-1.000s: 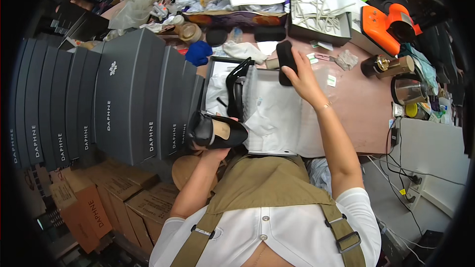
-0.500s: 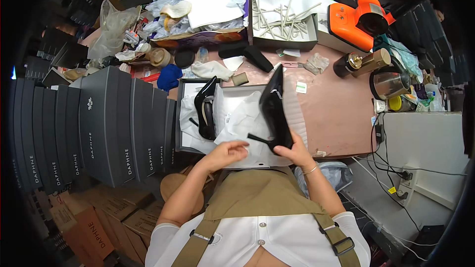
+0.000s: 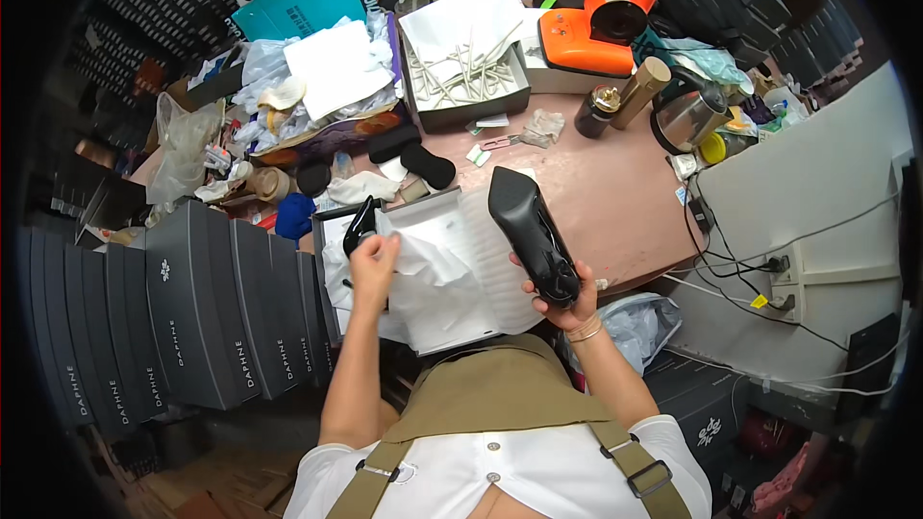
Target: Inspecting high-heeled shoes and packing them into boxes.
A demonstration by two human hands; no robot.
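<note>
Head view: black pump (image 3: 522, 216), now turned, at two o'clock of open shoebox (image 3: 423, 209); grasped by right hand (image 3: 561, 300). Left hand (image 3: 373, 269), newly at nine: fingers curled beside white tissue paper (image 3: 442, 279), grip unclear. Black mate (image 3: 360, 224), ten o'clock: boxed; one pump outside.

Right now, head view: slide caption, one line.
Right hand holds a black shoe beside an open grey box; left hand is at the white tissue paper.
</note>
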